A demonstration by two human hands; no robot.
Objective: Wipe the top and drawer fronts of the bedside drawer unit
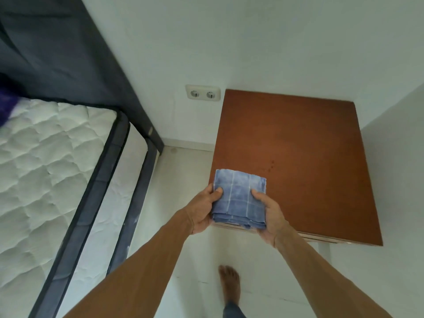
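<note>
Here both hands grasp a folded blue cloth [239, 198] over the near left corner of the drawer unit [296, 161]: left hand [204, 212] on its left edge, right hand [269, 216] on its right, thumbs on top. The unit's brown top is bare, set against the wall beside a socket [202, 93]. A mattress [43, 161] lies left.

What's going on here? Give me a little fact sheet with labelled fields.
Activity: about to wipe the drawer unit top
Cloth: folded blue cloth, held over the top's near left corner
Left hand: grips the cloth's left edge
Right hand: grips the cloth's right edge
Top: brown, bare, a few small dark spots
Drawer fronts: hidden from this angle
Nearby: mattress, wall socket
</note>
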